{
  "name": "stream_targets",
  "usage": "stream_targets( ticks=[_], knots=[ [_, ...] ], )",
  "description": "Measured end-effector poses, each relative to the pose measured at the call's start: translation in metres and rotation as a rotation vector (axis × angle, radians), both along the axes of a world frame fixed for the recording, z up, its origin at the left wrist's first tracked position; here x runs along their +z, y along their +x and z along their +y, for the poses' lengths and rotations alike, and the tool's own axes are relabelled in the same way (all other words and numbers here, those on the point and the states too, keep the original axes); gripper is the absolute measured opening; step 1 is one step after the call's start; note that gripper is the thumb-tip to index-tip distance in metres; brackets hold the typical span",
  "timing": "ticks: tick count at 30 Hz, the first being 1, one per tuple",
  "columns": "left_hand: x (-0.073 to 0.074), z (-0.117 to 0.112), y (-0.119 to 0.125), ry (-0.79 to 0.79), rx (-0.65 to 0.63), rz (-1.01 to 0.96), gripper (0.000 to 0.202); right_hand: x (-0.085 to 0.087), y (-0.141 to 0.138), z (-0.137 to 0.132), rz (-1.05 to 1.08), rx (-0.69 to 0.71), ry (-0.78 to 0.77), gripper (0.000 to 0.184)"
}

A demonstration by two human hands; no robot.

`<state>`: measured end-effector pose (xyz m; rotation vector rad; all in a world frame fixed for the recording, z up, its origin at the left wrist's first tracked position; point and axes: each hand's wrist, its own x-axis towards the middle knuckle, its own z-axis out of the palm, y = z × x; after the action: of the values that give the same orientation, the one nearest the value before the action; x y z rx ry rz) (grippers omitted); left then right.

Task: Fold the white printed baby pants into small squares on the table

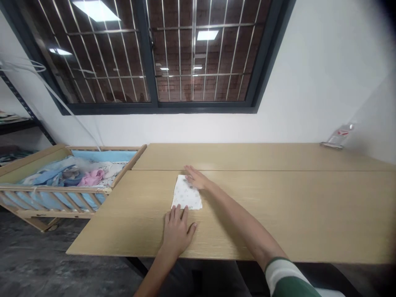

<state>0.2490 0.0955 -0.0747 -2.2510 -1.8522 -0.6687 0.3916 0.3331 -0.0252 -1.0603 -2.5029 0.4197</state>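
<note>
A small white cloth (186,195) with a faint printed pattern lies flat on the wooden table (278,202). It looks folded into a piece that is narrower at its far end. My left hand (177,231) rests palm down at the cloth's near edge, fingertips on it and thumb out to the side. Across the far right corner of the cloth lies my right hand (197,178), fingers stretched out toward the left and partly over the tabletop. Neither hand grasps anything.
A wooden crib (58,190) with blue lining stands left of the table, holding rumpled clothes, one a pink garment (92,177). A clear plastic package (338,136) sits at the table's back right corner. Behind is a wall with a barred window (154,62).
</note>
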Motion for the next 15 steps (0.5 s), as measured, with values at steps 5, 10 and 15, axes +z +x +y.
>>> stream_targets(
  ticks=[5, 10, 15],
  knots=[
    [0.002, 0.021, -0.037, -0.103, -0.097, -0.057, 0.037, 0.017, 0.023, -0.058, 0.092, 0.067, -0.043, 0.039],
    [0.010, 0.043, -0.074, -0.162, -0.205, -0.069, 0.030, 0.012, 0.045, -0.113, 0.011, 0.166, -0.065, 0.036],
    [0.019, 0.053, -0.090, -0.132, -0.298, 0.005, 0.028, -0.007, 0.054, -0.132, -0.007, 0.139, 0.052, 0.027]
  ],
)
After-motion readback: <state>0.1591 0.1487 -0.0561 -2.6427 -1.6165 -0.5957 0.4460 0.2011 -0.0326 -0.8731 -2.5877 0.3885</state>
